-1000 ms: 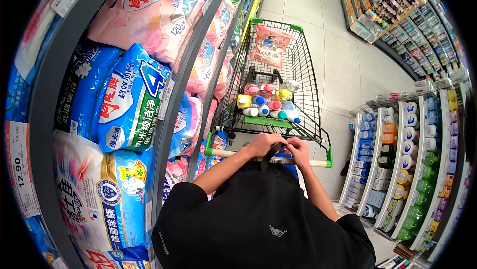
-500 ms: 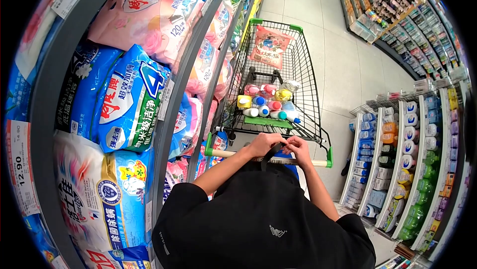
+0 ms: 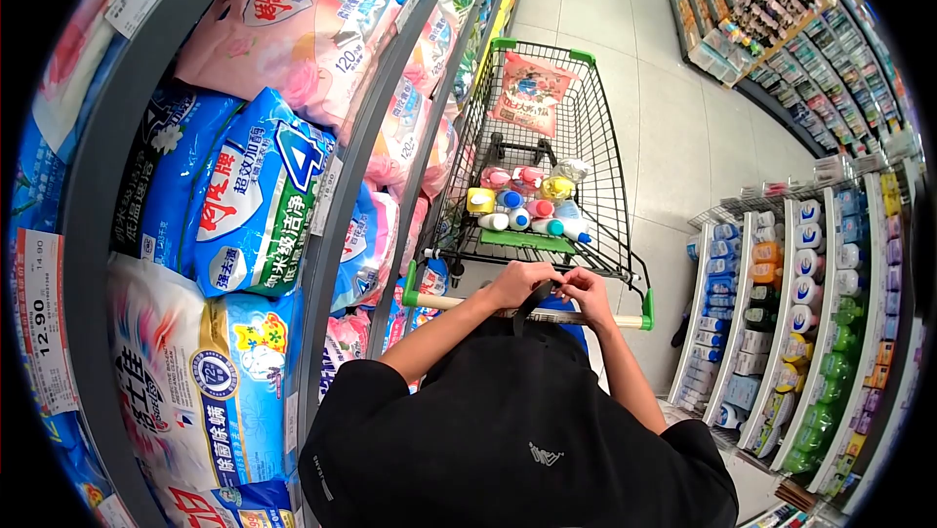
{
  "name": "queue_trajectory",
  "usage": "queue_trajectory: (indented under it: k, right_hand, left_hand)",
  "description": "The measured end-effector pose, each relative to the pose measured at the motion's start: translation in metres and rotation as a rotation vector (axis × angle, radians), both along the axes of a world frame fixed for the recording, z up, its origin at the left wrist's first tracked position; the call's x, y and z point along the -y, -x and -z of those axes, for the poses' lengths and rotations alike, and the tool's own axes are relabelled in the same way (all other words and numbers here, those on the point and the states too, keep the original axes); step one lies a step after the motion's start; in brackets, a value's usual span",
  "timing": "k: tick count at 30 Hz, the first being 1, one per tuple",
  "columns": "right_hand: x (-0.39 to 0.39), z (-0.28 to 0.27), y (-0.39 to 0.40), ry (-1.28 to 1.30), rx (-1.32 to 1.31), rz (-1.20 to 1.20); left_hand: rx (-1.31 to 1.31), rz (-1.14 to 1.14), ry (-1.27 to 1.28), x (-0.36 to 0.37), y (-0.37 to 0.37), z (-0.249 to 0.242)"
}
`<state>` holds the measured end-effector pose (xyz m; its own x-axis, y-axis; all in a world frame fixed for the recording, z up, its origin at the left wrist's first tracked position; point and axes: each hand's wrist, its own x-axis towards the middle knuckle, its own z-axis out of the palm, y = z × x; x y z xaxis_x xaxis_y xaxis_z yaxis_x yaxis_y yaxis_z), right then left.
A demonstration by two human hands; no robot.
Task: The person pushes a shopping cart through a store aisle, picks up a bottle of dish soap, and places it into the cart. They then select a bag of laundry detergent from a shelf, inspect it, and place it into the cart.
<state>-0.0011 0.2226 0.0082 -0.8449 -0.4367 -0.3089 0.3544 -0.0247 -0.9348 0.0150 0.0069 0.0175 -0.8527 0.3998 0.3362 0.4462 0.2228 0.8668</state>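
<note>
My left hand [image 3: 522, 284] is closed on a black strap [image 3: 533, 303] above the handle [image 3: 437, 302] of a shopping cart. Close beside it, my right hand [image 3: 585, 290] has its fingers pinched together near the strap's upper end; what they hold is too small to make out. In the cart [image 3: 622, 177], a pink bag [image 3: 531, 95] lies at the far end. Several bottles with coloured caps [image 3: 540, 208] stand at the near end, with a yellow item [image 3: 557, 187] among them.
Shelves on the left hold large detergent bags, a blue one [image 3: 256, 196] and a pink one [image 3: 293, 35] among them. Shelves [image 3: 767, 323] of bottles stand at the right. Further shelving [image 3: 781, 30] is at the upper right, beyond the tiled floor [image 3: 656, 128].
</note>
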Motion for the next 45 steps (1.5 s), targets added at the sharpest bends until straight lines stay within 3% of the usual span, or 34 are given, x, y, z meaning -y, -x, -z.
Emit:
queue_trajectory:
  k: [45]
  right_hand:
    - [-0.013,0.005,-0.007,-0.086,-0.091,0.037]
  left_hand:
    - [-0.113,-0.028,0.026,-0.013,0.000,0.001]
